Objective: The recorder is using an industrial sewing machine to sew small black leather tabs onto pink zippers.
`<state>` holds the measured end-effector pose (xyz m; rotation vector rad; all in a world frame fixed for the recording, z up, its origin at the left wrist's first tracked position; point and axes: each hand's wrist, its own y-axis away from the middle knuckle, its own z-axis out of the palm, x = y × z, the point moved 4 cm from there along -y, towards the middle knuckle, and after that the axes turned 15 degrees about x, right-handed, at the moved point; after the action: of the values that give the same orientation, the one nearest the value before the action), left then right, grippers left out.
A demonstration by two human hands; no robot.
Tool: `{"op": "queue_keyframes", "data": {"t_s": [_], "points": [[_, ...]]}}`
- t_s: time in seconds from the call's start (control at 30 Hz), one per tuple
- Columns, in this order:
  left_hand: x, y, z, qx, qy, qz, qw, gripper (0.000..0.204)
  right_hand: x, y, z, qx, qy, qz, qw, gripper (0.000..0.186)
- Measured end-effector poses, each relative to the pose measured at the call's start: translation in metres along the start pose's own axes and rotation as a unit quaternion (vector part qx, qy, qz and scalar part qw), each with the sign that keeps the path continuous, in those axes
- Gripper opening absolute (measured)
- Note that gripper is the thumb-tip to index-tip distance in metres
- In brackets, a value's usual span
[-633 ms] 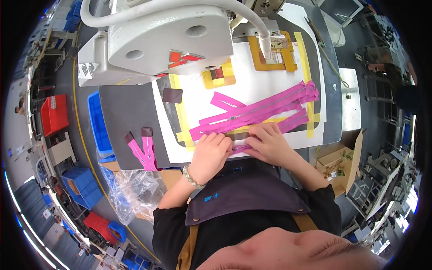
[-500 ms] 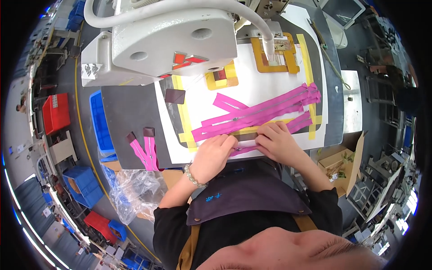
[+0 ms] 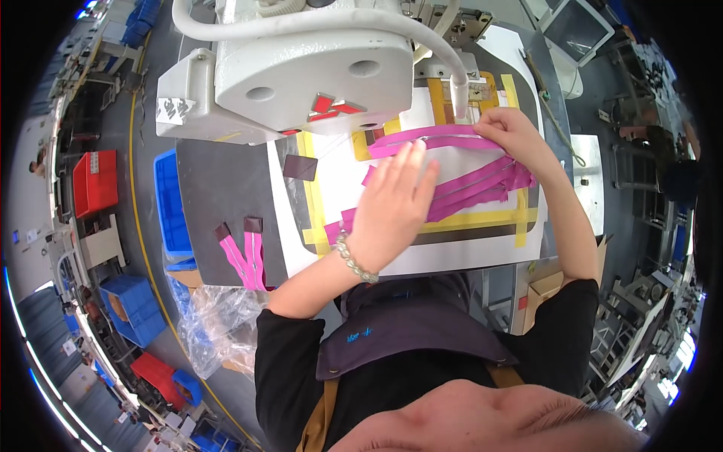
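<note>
A magenta zipper (image 3: pixel 452 135) stretches below the white sewing machine head (image 3: pixel 316 83). My right hand (image 3: pixel 518 142) pinches its right end beside the amber clamp frame (image 3: pixel 486 98). My left hand (image 3: pixel 395 197) is open and flat, fingers stretched and fingertips at the zipper's lower edge; whether they press on it I cannot tell. Under and beside that hand lies a pile of magenta zippers (image 3: pixel 474 184) on the white sheet (image 3: pixel 331 260), partly hidden. A dark square patch (image 3: pixel 300 167) sits left of the yellow tape.
Two magenta zippers with dark end patches (image 3: pixel 245 256) lie at the table's left edge. Beyond it stands a blue bin (image 3: pixel 173 203), with clear plastic wrap (image 3: pixel 218 331) below. A cardboard box (image 3: pixel 544 297) is at the lower right, a screen (image 3: pixel 578 29) at the back right.
Both hands have moved from the table's near edge up toward the machine, bringing a zipper along. The left hand has opened flat; the right holds the zipper's right end.
</note>
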<state>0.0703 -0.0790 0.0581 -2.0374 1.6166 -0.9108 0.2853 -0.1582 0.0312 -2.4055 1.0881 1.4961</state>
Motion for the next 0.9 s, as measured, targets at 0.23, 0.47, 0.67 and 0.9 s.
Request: {"op": "queue_keyframes", "data": {"t_s": [0.23, 0.47, 0.67, 0.9], "points": [[-0.002, 0.021, 0.021, -0.117, -0.003, -0.048, 0.992, 0.061, -0.003, -0.026, 0.009, -0.065, 0.047, -0.038, 0.996, 0.025], [-0.009, 0.018, 0.033, -0.136, 0.029, -0.063, 0.988, 0.076, 0.007, -0.027, -0.009, -0.083, 0.042, 0.025, 0.995, 0.023], [-0.02, 0.015, 0.043, -0.134, 0.038, -0.076, 0.987, 0.076, -0.001, -0.033, -0.034, -0.07, 0.099, 0.02, 0.992, 0.019], [-0.02, 0.014, 0.043, -0.142, 0.043, -0.078, 0.986, 0.073, 0.006, -0.042, -0.053, -0.039, 0.317, -0.041, 0.947, 0.033]]}}
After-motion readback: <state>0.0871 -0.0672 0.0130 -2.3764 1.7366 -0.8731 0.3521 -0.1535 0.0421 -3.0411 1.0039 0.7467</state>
